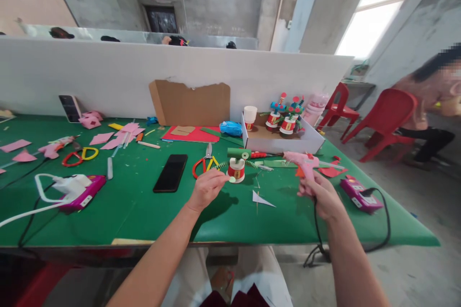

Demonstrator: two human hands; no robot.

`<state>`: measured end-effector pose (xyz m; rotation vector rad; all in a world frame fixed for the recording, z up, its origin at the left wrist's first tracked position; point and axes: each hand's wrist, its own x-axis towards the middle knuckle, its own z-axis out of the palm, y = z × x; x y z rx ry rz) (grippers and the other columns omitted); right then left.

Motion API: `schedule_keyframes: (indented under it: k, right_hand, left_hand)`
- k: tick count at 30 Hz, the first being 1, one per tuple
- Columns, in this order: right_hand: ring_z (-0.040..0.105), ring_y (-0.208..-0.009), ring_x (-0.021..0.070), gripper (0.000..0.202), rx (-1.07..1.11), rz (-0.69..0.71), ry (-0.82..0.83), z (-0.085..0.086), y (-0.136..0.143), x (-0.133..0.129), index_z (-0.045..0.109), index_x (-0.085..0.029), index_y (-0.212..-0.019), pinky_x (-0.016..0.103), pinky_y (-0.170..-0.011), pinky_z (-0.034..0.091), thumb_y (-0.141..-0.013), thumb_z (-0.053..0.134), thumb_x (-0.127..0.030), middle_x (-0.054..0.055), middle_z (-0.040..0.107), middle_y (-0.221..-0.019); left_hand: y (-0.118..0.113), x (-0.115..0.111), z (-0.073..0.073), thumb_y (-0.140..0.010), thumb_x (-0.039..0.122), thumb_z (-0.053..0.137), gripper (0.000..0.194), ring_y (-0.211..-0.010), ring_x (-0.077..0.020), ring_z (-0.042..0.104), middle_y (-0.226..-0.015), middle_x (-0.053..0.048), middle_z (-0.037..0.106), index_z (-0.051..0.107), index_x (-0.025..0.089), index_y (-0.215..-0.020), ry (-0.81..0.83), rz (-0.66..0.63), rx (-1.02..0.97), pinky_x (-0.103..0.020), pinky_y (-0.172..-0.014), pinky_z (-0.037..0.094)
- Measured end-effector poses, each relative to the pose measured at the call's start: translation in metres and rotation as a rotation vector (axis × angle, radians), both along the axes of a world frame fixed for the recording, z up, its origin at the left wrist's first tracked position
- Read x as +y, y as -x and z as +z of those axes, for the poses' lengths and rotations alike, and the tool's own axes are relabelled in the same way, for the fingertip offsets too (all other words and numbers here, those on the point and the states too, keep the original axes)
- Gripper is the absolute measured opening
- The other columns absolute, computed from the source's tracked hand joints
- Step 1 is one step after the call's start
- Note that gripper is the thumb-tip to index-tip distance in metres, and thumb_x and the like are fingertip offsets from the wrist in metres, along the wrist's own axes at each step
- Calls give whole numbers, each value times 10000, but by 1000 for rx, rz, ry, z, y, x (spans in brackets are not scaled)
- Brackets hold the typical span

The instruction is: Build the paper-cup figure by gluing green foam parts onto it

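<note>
Between the fingertips of my left hand [209,187] is a small pale green disc [232,180]. Just past it a paper-cup figure [236,171] stands upright on the table, with a red and white body, a green rolled head [238,153] and coiled green arms. My right hand [319,194] grips a pink hot glue gun [304,163] by its handle; its nozzle points left, apart from the figure. Red and yellow scissors [206,163] lie behind my left hand. In front of the figure lies a white paper triangle [262,199] with a thin stick across it.
A white box [284,145] at the back holds two finished-looking cup figures and a cup. A black phone [170,173] lies left of my hand. Purple power strips [360,196] with cables sit at both sides. A person [425,100] sits at right beyond red chairs.
</note>
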<state>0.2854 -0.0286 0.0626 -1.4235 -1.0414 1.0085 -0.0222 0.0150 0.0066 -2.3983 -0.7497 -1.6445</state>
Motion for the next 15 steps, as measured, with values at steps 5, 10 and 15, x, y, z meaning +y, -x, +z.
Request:
schedule_keyframes:
  k: [5,10,15]
  right_hand:
    - [436,-415,86,460,135,34,-57,3,24,1,497,-206,-710,211,-403,379,-605,735,-585,-82,432,-451]
    - [463,-425,82,534,31,221,-48,7,36,-4,549,-182,-912,222,-432,400,-673,687,-639,-22,600,-592]
    - [438,-420,86,533,-78,314,-43,13,42,-13,558,-166,-973,233,-421,364,-740,622,-641,-21,578,-587]
  left_hand:
    - [0,0,0,-878,125,585,117,-692,-111,624,-763,-40,698,695,163,-865,-6,7,-2,-223,-672,528]
    - [0,1,-2,-885,140,580,123,-693,-109,630,-758,-38,695,698,169,-867,10,-4,-9,-218,-668,532]
    - [0,1,-2,-881,137,584,121,-688,-105,626,-759,-36,697,700,172,-872,17,4,-7,-213,-662,526]
